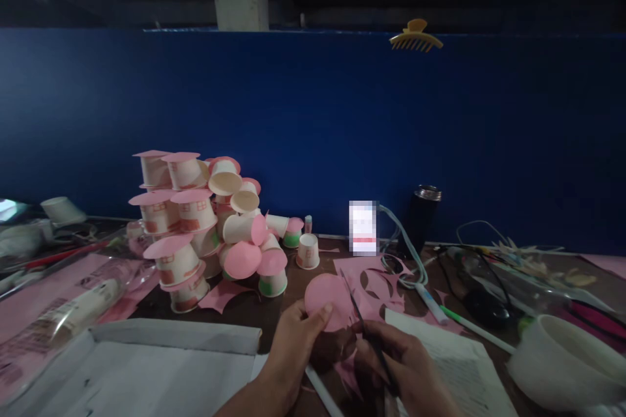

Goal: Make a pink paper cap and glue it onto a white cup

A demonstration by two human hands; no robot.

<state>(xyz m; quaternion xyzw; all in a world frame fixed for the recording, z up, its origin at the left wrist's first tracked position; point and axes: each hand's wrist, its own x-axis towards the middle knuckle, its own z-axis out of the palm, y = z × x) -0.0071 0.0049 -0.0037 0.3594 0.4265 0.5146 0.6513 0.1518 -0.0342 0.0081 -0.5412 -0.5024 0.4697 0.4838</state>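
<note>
Brown table, crowded along its back edge.
A stack of pink-topped cups stands left of centre, with a single cup to its right. A pink scrap lies before the stack, a white box nearer, bagged cups at far left. A holed pink sheet lies right of centre; behind it stand a lit screen and a black flask. Rightward are a printed page, a marker, a pen, a mouse and a mug.
</note>
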